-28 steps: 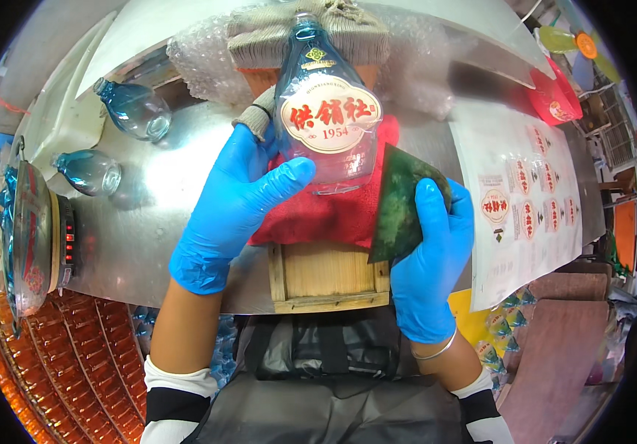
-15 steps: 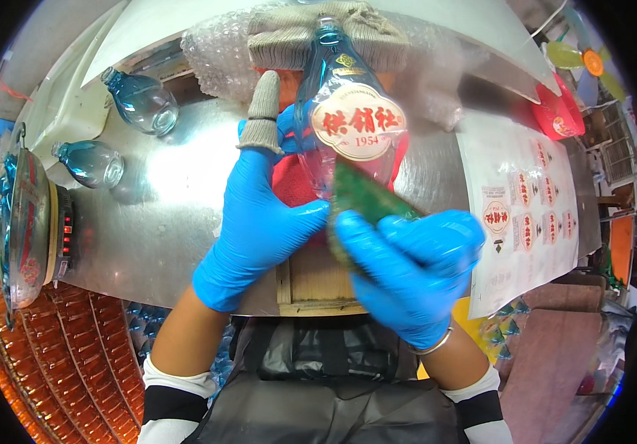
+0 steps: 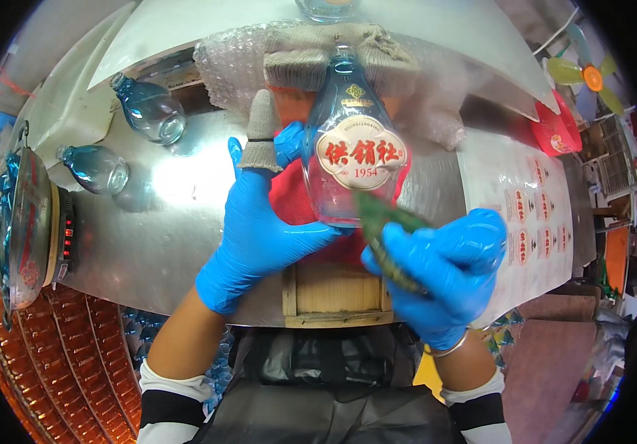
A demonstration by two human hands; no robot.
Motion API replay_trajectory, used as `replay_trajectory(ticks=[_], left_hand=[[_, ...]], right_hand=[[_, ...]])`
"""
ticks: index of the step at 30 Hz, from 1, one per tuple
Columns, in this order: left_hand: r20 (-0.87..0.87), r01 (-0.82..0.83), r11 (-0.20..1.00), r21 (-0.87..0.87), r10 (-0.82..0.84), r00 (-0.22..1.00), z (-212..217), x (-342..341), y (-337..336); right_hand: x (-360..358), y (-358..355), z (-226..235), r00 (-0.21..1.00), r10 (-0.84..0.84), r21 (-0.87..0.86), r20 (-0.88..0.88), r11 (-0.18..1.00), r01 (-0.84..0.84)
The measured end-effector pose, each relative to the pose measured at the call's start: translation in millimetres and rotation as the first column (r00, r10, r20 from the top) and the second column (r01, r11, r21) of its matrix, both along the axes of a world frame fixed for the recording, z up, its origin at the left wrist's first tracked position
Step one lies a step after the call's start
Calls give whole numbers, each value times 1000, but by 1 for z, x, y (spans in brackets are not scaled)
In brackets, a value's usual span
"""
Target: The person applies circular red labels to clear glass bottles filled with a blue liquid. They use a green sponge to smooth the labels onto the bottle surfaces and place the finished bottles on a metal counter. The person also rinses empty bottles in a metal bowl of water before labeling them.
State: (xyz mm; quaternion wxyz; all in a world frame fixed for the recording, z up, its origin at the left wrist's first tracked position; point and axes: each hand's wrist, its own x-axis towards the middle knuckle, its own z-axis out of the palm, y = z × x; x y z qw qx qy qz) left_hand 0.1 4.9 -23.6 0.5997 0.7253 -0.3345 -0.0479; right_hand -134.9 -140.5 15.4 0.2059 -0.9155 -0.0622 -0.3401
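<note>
A blue-tinted clear glass bottle (image 3: 324,111) lies with its neck away from me, propped on a red cloth (image 3: 285,196). On its front sits a cream label (image 3: 363,154) with red lettering. My left hand (image 3: 248,226), in a blue glove, holds the bottle from the left, thumb along its base; one finger wears a grey knitted sleeve (image 3: 261,129). In the gloved right hand (image 3: 448,274) is a green flat scraper (image 3: 385,218), gripped between thumb and fingers. Its blurred tip is at the bottle's lower right, below the label; whether they touch I cannot tell.
Two similar bottles (image 3: 148,111) lie at the left of the metal table (image 3: 148,244). A label sheet (image 3: 481,177) covers the right side. Bubble wrap (image 3: 233,66) and folded knit cloth (image 3: 300,59) lie behind. A wooden frame (image 3: 337,288) stands near me; a fan (image 3: 592,78) is far right.
The scraper and my right hand have moved right and down, from the label's lower edge toward the bottle's base. My left hand keeps its hold on the bottle. The whole view has shifted slightly.
</note>
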Motion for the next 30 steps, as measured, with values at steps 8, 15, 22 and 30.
replay_trajectory(ticks=[8,15,22,30], left_hand=[[-134,100,994,-37,-104,986,1,6,-2],[-108,152,987,56,-145,983,3,13,0],[-495,305,940,-152,-340,800,18,34,-2],[-865,285,950,-126,-246,438,71,54,-43]], right_hand=[[11,-41,18,982,179,-107,53,979,-173],[4,-87,-15,945,308,-276,-111,904,-327],[21,-61,18,950,290,-368,120,901,-228],[36,-48,24,908,420,-409,15,831,-377]])
